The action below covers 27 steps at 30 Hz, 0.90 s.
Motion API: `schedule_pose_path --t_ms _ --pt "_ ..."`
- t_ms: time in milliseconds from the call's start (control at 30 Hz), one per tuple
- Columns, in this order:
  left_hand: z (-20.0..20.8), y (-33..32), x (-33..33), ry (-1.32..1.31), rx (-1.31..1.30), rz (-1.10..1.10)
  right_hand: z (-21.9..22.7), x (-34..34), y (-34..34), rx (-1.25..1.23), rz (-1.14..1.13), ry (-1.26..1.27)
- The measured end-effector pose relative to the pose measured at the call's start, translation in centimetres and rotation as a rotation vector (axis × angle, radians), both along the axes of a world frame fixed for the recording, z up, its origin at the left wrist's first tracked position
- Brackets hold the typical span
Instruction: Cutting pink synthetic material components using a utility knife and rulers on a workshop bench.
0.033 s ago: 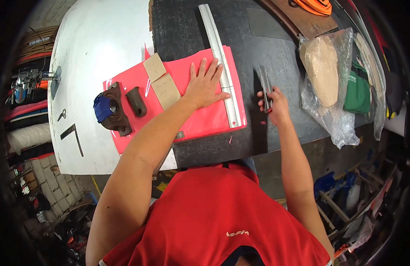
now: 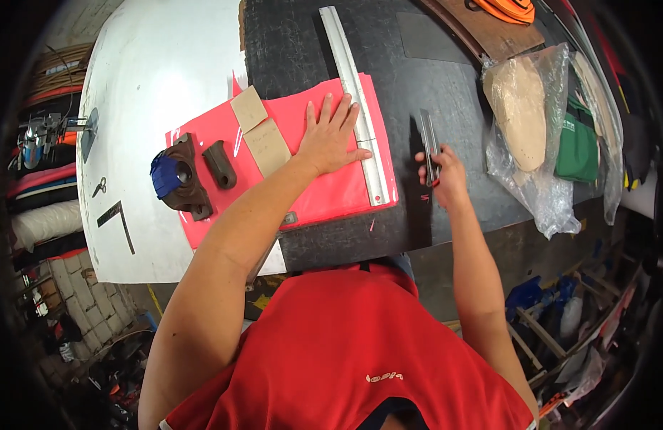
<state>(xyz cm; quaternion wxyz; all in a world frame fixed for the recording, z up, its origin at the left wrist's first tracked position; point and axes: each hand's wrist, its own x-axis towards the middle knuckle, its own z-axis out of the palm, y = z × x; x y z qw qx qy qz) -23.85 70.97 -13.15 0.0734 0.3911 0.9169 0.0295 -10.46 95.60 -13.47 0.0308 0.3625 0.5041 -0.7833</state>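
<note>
**Hands at work on red sheet at cluttered workshop bench**

A dark work surface (image 2: 446, 86) abutting a white table (image 2: 152, 79) fills the overhead view in a crowded workshop, where a person in a red shirt leans over a bright red sheet (image 2: 324, 193) that straddles both tops. The left hand (image 2: 330, 136) lies flat on the sheet with fingers spread, its fingertips and thumb resting against a long metal straightedge (image 2: 360, 107) that runs along the sheet's right edge. The right hand (image 2: 446, 172) rests on the dark surface just beside the sheet, fingers curled around a slim dark tool (image 2: 428, 140) whose upper end points away from the person; whether it is a knife or another implement is hard to make out, and a small red spot shows at the fingers. Two tan cardboard pieces (image 2: 260, 132) lie on the sheet near the left hand, with a small dark block (image 2: 219, 163) and a brown moulded piece with a blue part (image 2: 177, 178) at the sheet's left end. Farther right, a clear plastic bag holding a tan shape (image 2: 521, 122) sits near a green item (image 2: 576, 150) partly hidden behind it. An orange object (image 2: 510, 8) is cut off at the top edge. Shelves at left and crates at lower right blur toward the rim.
</note>
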Motion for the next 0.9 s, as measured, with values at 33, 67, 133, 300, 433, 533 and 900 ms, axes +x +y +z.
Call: schedule_pose_path --t_ms 33,67,133,300,433,533,900 --pt "0.1 0.1 0.0 -0.02 -0.028 0.009 0.3 1.2 -0.3 -0.037 -0.014 0.023" --pt "0.1 0.2 0.0 -0.011 -0.02 0.009 0.4 2.0 -0.6 -0.02 -0.002 0.019" --pt "0.0 0.2 -0.1 -0.012 -0.011 0.003 0.3 3.7 -1.4 -0.009 -0.007 0.037" --pt "-0.1 0.4 0.1 0.017 0.011 -0.005 -0.5 6.5 -3.2 0.08 -0.049 0.037" --pt "0.2 0.4 0.1 0.007 0.005 0.008 0.2 6.6 -4.2 0.142 -0.105 -0.045" --pt "0.7 0.6 0.2 -0.015 0.009 0.02 1.3 5.1 -4.7 0.205 -0.092 -0.05" --pt "4.9 3.5 -0.4 -0.202 -0.231 0.155 5.8 -7.7 -8.7 1.171 0.46 0.018"
